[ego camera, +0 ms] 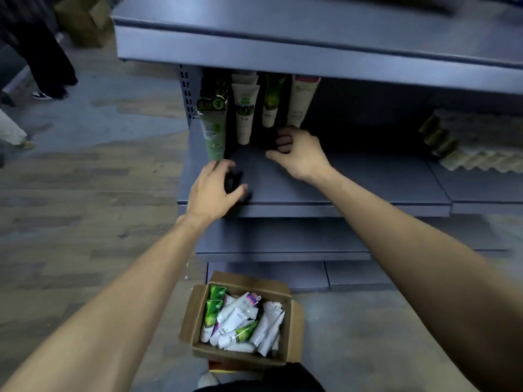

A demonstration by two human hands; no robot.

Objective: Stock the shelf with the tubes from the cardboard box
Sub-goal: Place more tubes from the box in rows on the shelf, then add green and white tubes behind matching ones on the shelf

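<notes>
At the bottom centre of the frame, nearest the viewer, an open cardboard box (243, 355) sits on the floor, its flaps folded out, holding a loose heap of white and green tubes (240, 321) lying crosswise on one another. Two bare forearms reach up from the lower corners toward a grey metal shelf (353, 182) in the middle of the frame. The left hand (210, 190) is at the shelf's front edge, fingers curled around something small and dark; what it is cannot be told. The right hand (298, 152) is further in, fingers curled at the foot of a cream tube (301, 100), with something dark beside the fingers; whether it grips anything cannot be told. Behind the hands, a row of tubes stands cap-down at the back left of the shelf: a green tube (215, 134), a white one, a green one, then the cream one. Such tubes are likely light, soft-walled and smooth, so they would dent if squeezed; the firmer cap end is probably the better hold. At the far right lies a pale corrugated tray (475, 142).
</notes>
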